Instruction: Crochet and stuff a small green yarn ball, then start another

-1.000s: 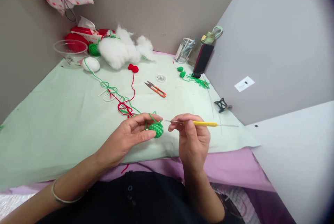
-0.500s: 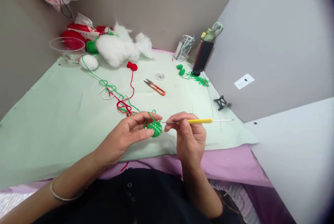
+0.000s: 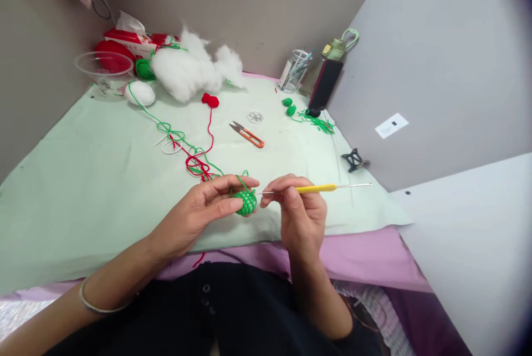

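Between the thumb and fingers of my left hand (image 3: 199, 209) is a small green crochet piece (image 3: 246, 202) with pale specks showing through its stitches. Green yarn (image 3: 214, 165) runs from it over my left index finger and back across the table. My right hand (image 3: 301, 212) pinches a crochet hook (image 3: 318, 188) by its yellow handle. The hook's thin metal tip points left and meets the right edge of the crochet piece; whether it sits inside a stitch is too small to tell. Tangled red yarn (image 3: 197, 168) lies just beyond my left hand.
Orange thread snips (image 3: 247, 134) lie mid-table beside a small clear dish (image 3: 255, 117). White stuffing (image 3: 183, 71), a white yarn ball (image 3: 141, 93) and a plastic tub (image 3: 103, 68) stand back left. Back right are a pen cup (image 3: 294, 72), a phone (image 3: 326, 83) and green pieces (image 3: 291, 110).
The hook and crochet piece have barely shifted in my hands, with the hook tip nearer the stitches. The whole view has tilted slightly.
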Action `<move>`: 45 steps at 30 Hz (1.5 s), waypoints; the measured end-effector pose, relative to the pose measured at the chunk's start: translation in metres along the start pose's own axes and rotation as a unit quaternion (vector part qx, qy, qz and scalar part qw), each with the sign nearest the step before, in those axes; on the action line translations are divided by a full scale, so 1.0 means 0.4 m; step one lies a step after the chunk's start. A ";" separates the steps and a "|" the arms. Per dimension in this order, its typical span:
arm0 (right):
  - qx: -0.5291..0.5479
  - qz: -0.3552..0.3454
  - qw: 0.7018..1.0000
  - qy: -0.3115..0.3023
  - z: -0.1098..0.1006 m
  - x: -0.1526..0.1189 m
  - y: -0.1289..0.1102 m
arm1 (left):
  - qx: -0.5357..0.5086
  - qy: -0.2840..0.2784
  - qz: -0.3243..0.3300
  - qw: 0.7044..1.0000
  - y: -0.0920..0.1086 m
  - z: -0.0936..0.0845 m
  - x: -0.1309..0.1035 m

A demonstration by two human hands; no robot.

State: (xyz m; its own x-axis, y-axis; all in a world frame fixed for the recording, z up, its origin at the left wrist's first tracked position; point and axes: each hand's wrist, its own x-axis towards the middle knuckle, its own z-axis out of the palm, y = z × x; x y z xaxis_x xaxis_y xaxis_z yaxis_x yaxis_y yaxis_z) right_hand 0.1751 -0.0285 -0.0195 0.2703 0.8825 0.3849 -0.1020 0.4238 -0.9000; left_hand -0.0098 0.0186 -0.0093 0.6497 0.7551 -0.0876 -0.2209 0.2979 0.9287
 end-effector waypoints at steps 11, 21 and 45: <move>0.129 0.090 0.988 -0.008 0.023 0.006 0.003 | -0.007 -0.037 0.024 0.999 -0.012 -0.008 0.005; 0.101 0.019 0.994 -0.028 0.026 -0.012 0.024 | -0.017 -0.033 0.018 0.999 -0.008 -0.015 0.010; 0.011 -0.014 0.995 -0.096 -0.021 0.013 -0.001 | 0.139 0.000 0.080 0.987 0.022 -0.012 0.004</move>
State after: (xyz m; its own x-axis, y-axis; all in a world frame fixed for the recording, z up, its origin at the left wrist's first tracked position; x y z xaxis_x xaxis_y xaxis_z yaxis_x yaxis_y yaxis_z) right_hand 0.1847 -0.0258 -0.0190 0.0853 0.8918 0.4443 -0.1180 0.4518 -0.8843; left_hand -0.0143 0.0252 -0.0030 0.6231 0.7792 0.0687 -0.1130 0.0027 0.9936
